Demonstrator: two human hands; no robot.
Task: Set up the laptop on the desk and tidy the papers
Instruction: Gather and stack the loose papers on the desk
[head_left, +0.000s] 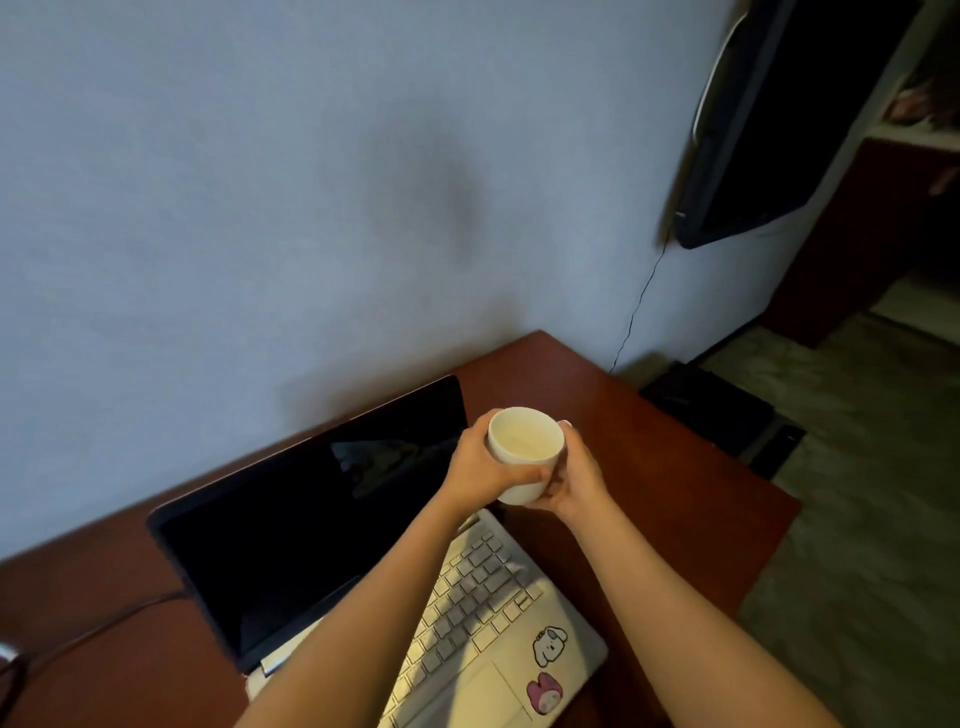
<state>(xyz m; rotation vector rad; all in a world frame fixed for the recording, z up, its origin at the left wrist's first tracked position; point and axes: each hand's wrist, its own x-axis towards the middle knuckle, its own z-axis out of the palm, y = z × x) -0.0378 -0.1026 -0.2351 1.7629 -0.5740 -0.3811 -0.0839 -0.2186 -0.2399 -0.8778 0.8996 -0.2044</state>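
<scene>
An open white laptop (467, 613) with a dark screen and two stickers on its palm rest sits on the reddish-brown desk (649, 467). Above the laptop's far right corner a white cup (524, 441) is held in the air. My left hand (480, 467) grips its left side with the thumb across the front. My right hand (576, 478) cups its right side and bottom. No papers are in view.
A dark cable (93, 631) runs across the desk at the left toward the laptop. The blue-grey wall (311, 208) stands right behind the desk. A black screen (748, 130) hangs on the wall at upper right. Dark boxes (722, 410) lie on the floor past the desk's right edge.
</scene>
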